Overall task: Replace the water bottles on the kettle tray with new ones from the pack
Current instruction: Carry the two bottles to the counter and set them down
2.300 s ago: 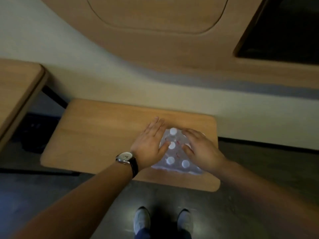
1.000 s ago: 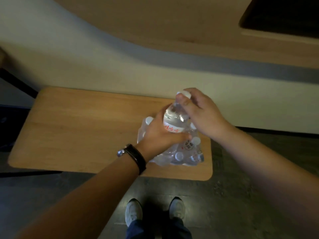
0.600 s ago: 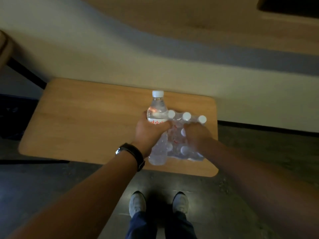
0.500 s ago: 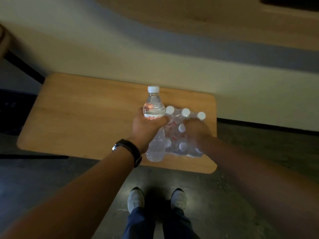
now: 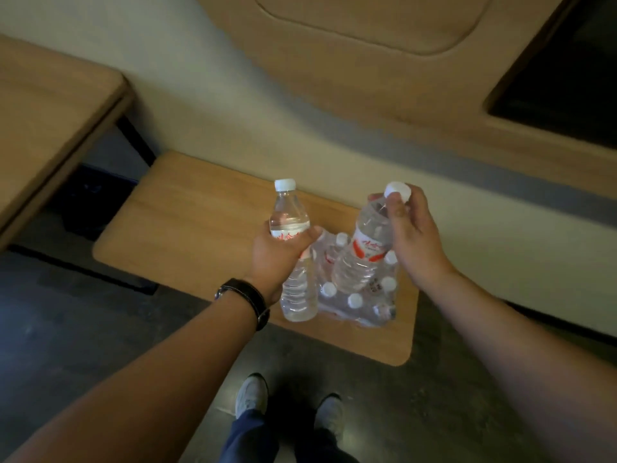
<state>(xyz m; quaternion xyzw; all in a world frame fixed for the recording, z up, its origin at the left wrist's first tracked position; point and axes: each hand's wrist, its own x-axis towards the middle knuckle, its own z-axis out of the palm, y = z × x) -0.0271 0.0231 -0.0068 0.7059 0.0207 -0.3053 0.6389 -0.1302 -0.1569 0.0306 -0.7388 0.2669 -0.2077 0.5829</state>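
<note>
A shrink-wrapped pack of water bottles with white caps lies on a low wooden bench, at its right end. My left hand grips one clear bottle around its red label and holds it upright just left of the pack. My right hand pinches a second bottle by its white cap and neck; it hangs tilted above the pack. No kettle tray is in view.
A higher wooden table stands at the left with dark space beneath it. A pale wall and a wooden panel rise behind the bench. My feet stand on the dark floor just in front.
My right hand, which rested on the pack, has lifted a second bottle out by its cap. My left hand still holds the first bottle. The view has tilted upward.
</note>
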